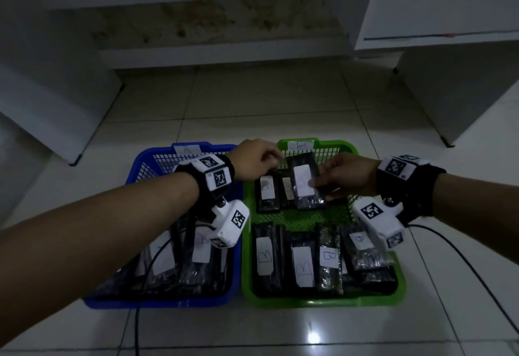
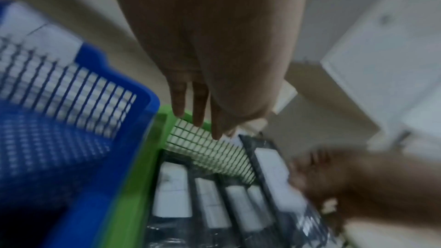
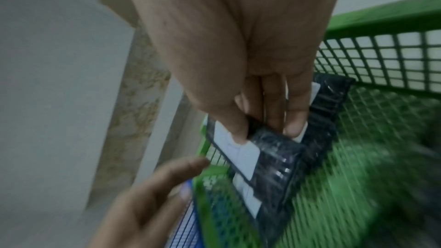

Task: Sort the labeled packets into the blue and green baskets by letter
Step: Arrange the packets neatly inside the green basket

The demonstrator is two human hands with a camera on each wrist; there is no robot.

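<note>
Head view, from near to far: two baskets stand side by side on the tiled floor (image 1: pixel 309 336). The blue basket (image 1: pixel 157 301) is on the left, with an "A" tag on its far wall, and the green basket (image 1: pixel 323 299) is on the right, with a "B" tag. In the near part of the green basket lies a row of packets (image 1: pixel 303 260) whose labels read "B". The blue basket also holds packets, but the left forearm hides most of them.

Farther in, over the far part of the green basket, the right hand (image 1: pixel 348 177) pinches one packet (image 1: pixel 304 181) between thumb and fingers, with the thumb on its white label. The packet is lifted and tilted above two others lying there. Its letter is too faint to read. The left hand (image 1: pixel 257 160) hovers just beside the top end of the packet, fingers relaxed and holding nothing.

I judge that the step in hand is checking or placing this packet. The next move calls for reading the letter first, then laying the packet flat in the basket with the same letter.
</note>
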